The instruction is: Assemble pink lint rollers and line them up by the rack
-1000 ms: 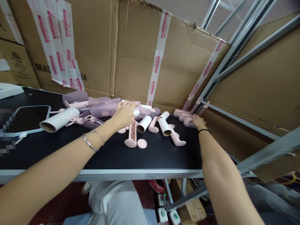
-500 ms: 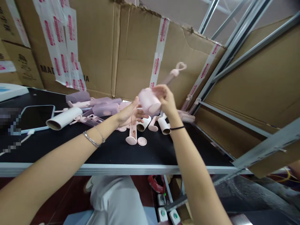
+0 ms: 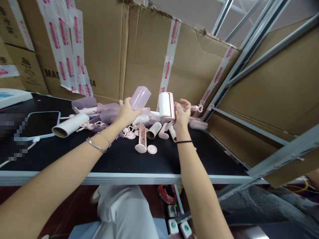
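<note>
My left hand (image 3: 129, 112) is closed round a translucent lilac sleeve (image 3: 141, 98), tilted up to the right. My right hand (image 3: 182, 114) grips a pink holder with a white roll (image 3: 165, 106) in it, raised above the black table (image 3: 112, 159). A pink stick with a loop end (image 3: 195, 108) pokes out at the right of that hand. Below, between the hands, lie a pink holder frame (image 3: 142, 138), a round pink cap (image 3: 152, 149) and a white cardboard tube (image 3: 154, 130). More lilac sleeves (image 3: 109, 112) lie beside my left wrist.
A phone (image 3: 42, 123) with a cable and a large white tube (image 3: 71, 125) lie at the left. Cardboard sheets (image 3: 147, 56) stand behind the table. A metal frame (image 3: 269, 159) borders the right side.
My hands have moved apart. The lilac sleeve is now in my left hand, and the holder with its white roll is exposed in my right hand. The loop-ended stick has come down.
</note>
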Available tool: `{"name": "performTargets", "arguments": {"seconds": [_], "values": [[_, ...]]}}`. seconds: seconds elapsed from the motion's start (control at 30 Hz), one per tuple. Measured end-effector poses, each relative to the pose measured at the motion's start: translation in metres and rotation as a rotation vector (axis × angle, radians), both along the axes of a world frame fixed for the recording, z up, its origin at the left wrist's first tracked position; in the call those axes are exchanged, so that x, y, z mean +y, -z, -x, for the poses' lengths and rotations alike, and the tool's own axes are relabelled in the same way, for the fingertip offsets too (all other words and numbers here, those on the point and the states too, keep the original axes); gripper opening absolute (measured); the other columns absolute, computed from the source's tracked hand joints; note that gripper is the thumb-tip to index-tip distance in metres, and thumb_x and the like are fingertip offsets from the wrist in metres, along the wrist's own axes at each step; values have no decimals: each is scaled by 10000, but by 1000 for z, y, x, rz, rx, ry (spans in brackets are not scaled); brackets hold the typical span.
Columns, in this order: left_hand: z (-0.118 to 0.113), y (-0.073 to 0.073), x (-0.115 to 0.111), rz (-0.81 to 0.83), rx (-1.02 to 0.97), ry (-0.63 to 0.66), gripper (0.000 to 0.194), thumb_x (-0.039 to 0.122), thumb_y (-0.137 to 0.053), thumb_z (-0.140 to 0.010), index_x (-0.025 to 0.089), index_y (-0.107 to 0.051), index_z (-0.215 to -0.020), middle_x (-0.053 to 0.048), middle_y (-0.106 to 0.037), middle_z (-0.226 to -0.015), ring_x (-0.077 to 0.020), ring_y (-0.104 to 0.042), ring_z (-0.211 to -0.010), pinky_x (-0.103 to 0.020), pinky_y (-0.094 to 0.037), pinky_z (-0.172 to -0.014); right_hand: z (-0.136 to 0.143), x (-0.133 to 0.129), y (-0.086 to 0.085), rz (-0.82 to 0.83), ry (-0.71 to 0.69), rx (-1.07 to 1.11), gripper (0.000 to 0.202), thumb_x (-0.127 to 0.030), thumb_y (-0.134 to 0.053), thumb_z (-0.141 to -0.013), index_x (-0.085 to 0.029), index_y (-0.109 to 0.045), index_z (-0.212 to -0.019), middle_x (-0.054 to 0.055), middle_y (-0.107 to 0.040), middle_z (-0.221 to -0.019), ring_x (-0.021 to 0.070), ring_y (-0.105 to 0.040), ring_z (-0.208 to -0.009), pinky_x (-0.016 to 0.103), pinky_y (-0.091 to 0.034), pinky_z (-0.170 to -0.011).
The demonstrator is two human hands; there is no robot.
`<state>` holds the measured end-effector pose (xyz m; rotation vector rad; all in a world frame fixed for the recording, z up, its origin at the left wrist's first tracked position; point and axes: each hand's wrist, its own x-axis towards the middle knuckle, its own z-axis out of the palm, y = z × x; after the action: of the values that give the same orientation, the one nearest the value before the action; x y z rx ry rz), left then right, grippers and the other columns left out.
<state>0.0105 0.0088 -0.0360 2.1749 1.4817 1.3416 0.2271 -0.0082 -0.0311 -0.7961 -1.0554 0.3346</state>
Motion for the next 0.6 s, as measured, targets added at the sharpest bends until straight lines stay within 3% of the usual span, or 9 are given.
{"name": "performTargets", "arguments": {"seconds": [0.1, 0.17, 0.2, 0.27, 0.33, 0.37, 0.43, 0.5, 0.6], "values": [[17, -3, 2, -145, 79, -321, 809, 332, -679, -727, 124, -298, -1411, -264, -336, -1449, -464, -327, -1362, -638, -307, -1079, 2, -10, -4, 36, -145, 38, 352, -322, -560, -730, -235, -426, -1044, -2, -619, -849, 117, -609, -733, 265, -507, -696], [20, -6, -2, -225, 76, -315, 774, 348, -642, -768, 124, -308, -1429, -251, -313, -1486, -439, -268, -1401, -620, -254, -1116, 7, -18, -6, 86, -220, -62, 341, -303, -575, -722, -231, -455, -1033, 2, -640, -839, 115, -592, -685, 254, -494, -646], [18, -8, -4, -251, 62, -232, 720, 364, -600, -804, 128, -326, -1427, -236, -332, -1487, -403, -286, -1401, -588, -265, -1124, 9, -21, -6, 119, -248, -134, 338, -305, -578, -723, -230, -472, -1035, 8, -651, -850, 115, -582, -666, 252, -487, -623], [11, -10, -10, -231, 48, 74, 610, 401, -488, -876, 136, -370, -1413, -199, -437, -1436, -321, -404, -1345, -505, -348, -1097, 13, -25, -6, 180, -298, -290, 331, -322, -582, -726, -227, -511, -1036, 14, -666, -870, 117, -569, -650, 252, -475, -600], [3, -12, -16, -112, 98, 393, 589, 433, -461, -877, 139, -426, -1386, -164, -540, -1363, -276, -518, -1245, -444, -421, -1038, 15, -28, -5, 219, -374, -432, 316, -339, -600, -720, -213, -558, -1007, 17, -678, -882, 125, -588, -697, 265, -489, -645], [-1, -12, -18, -42, 141, 493, 605, 448, -496, -848, 143, -457, -1369, -151, -568, -1343, -273, -547, -1214, -431, -435, -1021, 15, -29, -5, 227, -419, -492, 304, -352, -617, -716, -203, -583, -979, 22, -684, -890, 134, -605, -742, 280, -500, -690], [-4, -12, -21, 60, 236, 580, 617, 469, -578, -777, 160, -538, -1309, -129, -599, -1324, -282, -567, -1191, -420, -438, -1015, 15, -28, -5, 234, -491, -595, 294, -387, -657, -709, -184, -631, -920, 41, -699, -928, 159, -630, -842, 317, -509, -780], [-3, -11, -21, 112, 306, 590, 572, 482, -601, -749, 165, -614, -1226, -110, -643, -1264, -283, -596, -1147, -400, -457, -983, 13, -27, -5, 223, -479, -650, 301, -431, -662, -730, -184, -669, -902, 58, -705, -985, 182, -637, -921, 343, -511, -821], [0, -10, -17, 153, 339, 531, 482, 475, -596, -750, 156, -681, -1101, -92, -704, -1121, -264, -652, -999, -344, -502, -848, 9, -23, -6, 156, -264, -532, 350, -482, -595, -804, -221, -668, -1026, 60, -695, -1057, 183, -639, -941, 337, -532, -783]]}}
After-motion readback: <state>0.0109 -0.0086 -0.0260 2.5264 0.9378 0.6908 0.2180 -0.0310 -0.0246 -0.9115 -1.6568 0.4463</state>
